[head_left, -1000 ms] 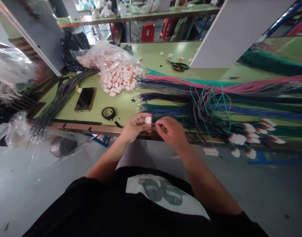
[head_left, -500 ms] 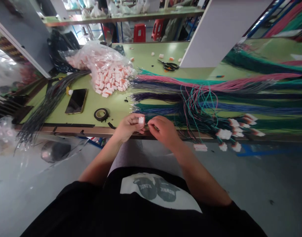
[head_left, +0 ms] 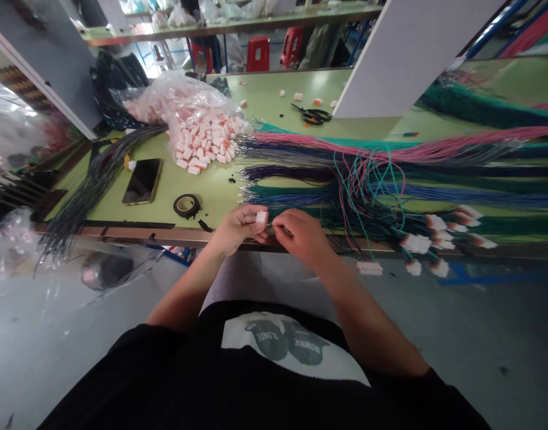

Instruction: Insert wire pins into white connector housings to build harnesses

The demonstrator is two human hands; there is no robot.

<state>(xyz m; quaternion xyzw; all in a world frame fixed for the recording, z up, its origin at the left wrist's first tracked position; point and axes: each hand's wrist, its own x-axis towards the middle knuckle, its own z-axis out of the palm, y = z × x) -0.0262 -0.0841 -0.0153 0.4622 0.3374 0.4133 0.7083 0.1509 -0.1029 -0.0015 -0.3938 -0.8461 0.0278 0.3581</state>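
Observation:
At the table's front edge, my left hand (head_left: 240, 229) is closed on a small white plastic connector housing (head_left: 261, 217), gripped between thumb and fingertips. My right hand (head_left: 301, 236) is just to the right of it, its fingers pinched on a thin wire (head_left: 270, 224) that is mostly hidden by the fingers. Behind the hands lie bundles of wires (head_left: 292, 194) in green, blue, black and pink, their metal-tipped ends pointing left. A heap of white and orange connector housings (head_left: 205, 143) spills from a clear plastic bag (head_left: 184, 98).
A roll of black tape (head_left: 186, 206) and a phone (head_left: 142, 181) lie left of my hands. Dark wires (head_left: 95, 173) hang over the edge farther left. Black scissors (head_left: 313, 114) lie at the back near a white panel (head_left: 417, 54). Wired connectors (head_left: 416, 243) overhang the edge at right.
The whole view has shifted slightly, so things appear a little farther right. Both hands keep nearly the same pose, the left still on the connector housing.

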